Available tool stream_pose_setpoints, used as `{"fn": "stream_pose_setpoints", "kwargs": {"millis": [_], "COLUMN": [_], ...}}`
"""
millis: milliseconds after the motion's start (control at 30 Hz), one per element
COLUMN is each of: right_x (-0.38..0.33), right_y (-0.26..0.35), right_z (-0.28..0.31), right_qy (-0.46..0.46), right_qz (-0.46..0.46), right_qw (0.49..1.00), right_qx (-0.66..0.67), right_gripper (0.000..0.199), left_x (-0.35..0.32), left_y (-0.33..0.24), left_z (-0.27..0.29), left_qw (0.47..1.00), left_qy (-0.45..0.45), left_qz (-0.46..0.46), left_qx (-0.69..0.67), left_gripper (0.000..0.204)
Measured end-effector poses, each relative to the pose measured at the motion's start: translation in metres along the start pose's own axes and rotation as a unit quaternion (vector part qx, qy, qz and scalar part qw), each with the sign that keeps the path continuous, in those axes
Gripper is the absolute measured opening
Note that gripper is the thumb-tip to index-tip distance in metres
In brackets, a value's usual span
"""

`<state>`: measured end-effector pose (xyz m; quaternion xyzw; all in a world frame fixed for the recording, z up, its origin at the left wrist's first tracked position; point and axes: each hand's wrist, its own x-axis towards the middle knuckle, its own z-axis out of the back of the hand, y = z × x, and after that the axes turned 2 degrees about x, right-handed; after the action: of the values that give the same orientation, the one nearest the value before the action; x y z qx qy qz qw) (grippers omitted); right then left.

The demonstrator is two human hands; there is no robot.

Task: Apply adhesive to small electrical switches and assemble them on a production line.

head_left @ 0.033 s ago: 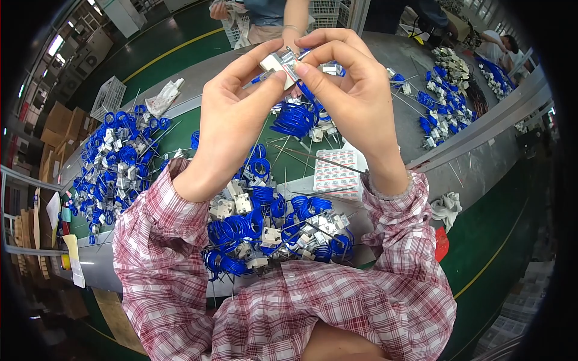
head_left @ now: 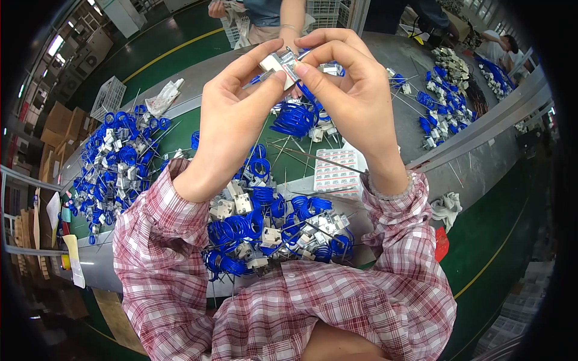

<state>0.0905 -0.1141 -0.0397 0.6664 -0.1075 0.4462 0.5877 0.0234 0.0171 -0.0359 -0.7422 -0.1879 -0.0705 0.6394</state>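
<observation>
Both my hands are raised over the table and pinch one small white and metal switch part [head_left: 278, 62] with a blue coiled wire [head_left: 296, 118] hanging below it. My left hand [head_left: 232, 117] holds it from the left with thumb and fingers. My right hand [head_left: 355, 96] grips it from the right, fingertips meeting at the part. Below my wrists lies a heap of the same parts with blue wire coils [head_left: 271, 228], close to my chest. A sheet of labels [head_left: 337, 169] lies beside that heap.
A second large heap of blue-wired parts [head_left: 117, 165] covers the table's left side, and more parts [head_left: 445, 108] lie at the right. A person stands across the table [head_left: 271, 15]. A white cloth [head_left: 447, 207] lies on the grey table edge at right. Cardboard boxes [head_left: 57, 126] stand far left.
</observation>
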Motion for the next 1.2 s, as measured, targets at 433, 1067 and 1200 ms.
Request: {"fn": "stream_pose_setpoints", "kwargs": {"millis": [433,1067,1200], "right_x": [-0.005,-0.032,-0.065], "right_y": [0.005,0.007,0.0], "right_z": [-0.01,0.042,0.102], "right_qy": [-0.034,-0.022,0.03], "right_qz": [0.091,0.006,-0.023], "right_qw": [0.976,0.907,0.904], "right_qx": [-0.194,-0.421,-0.426], "right_gripper": [0.005,0.024,0.022], "left_x": [0.0,0.0,-0.02], "left_y": [0.004,-0.029,-0.055], "left_z": [-0.005,0.021,0.053], "left_qw": [0.996,0.983,0.889], "left_qy": [-0.035,0.077,0.277], "left_qz": [-0.058,0.076,0.155], "left_qx": [0.057,0.151,0.33], "left_gripper": [0.032,0.034,0.031]}}
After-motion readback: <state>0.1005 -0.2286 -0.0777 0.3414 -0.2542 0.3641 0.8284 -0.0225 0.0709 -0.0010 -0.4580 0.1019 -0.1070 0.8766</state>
